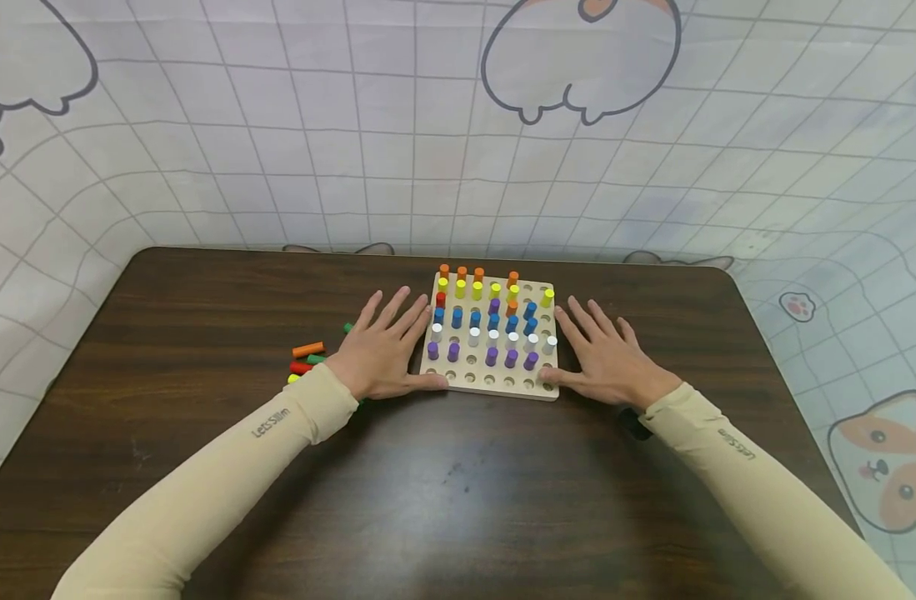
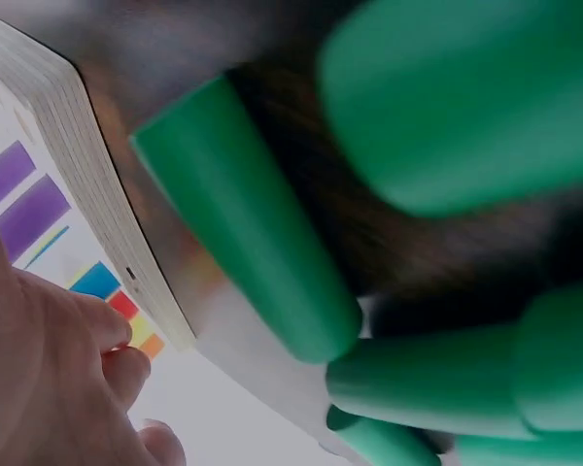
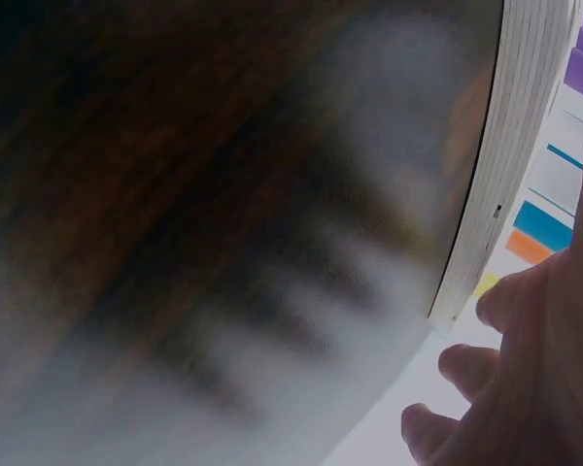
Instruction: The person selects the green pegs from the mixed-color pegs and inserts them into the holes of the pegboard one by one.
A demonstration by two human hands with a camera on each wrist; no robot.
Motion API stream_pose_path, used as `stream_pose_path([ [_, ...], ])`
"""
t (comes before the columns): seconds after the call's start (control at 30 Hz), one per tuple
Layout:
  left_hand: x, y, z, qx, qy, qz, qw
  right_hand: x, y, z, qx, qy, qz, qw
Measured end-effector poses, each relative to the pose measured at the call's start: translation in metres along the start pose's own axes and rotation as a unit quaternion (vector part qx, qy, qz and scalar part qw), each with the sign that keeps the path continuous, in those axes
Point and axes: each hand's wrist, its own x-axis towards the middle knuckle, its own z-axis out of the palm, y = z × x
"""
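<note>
A pale wooden pegboard [image 1: 495,388] lies on the table with rows of coloured pegs upright in it. Orange, yellow, blue, white and purple pegs fill most rows; some holes are bare, including the front row. My left hand [image 1: 378,354] lies along the board's left side, fingers spread and straight, its thumb at the front left corner. On the opposite side, my right hand [image 1: 608,358] is spread likewise, its thumb over the front right corner. Neither hand grips anything. Several loose green pegs [image 2: 253,223] lie near the left hand, partly hidden by it in the head view.
Left of the left hand lie a loose orange peg [image 1: 307,350], a red peg [image 1: 300,367] and a yellow peg [image 1: 293,379]. The dark wooden table [image 1: 458,500] meets a grid-patterned cloth backdrop [image 1: 382,183] at the back.
</note>
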Motion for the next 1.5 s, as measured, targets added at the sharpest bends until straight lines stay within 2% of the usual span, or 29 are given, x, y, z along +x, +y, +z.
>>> stream_pose_path([
  [0.3, 0.005, 0.005, 0.000, 0.000, -0.024, 0.007, 0.9997, 0.005, -0.001, 0.003, 0.006, -0.023, -0.017, 1.000],
  [0.57, 0.004, 0.008, -0.003, 0.003, -0.031, 0.011, 0.9995, 0.008, -0.007, 0.002, -0.004, -0.024, -0.010, 1.000],
  [0.83, 0.001, 0.011, 0.000, -0.005, -0.044, 0.005, 0.9990, 0.010, -0.010, -0.001, 0.000, -0.030, -0.011, 0.999],
  [1.23, -0.007, 0.015, 0.001, -0.014, -0.041, -0.006, 0.9991, 0.013, -0.012, 0.000, 0.017, -0.041, -0.024, 0.999],
  [1.5, -0.010, 0.017, 0.004, -0.012, -0.035, -0.014, 0.9992, 0.016, -0.013, 0.006, -0.006, -0.038, -0.024, 0.999],
])
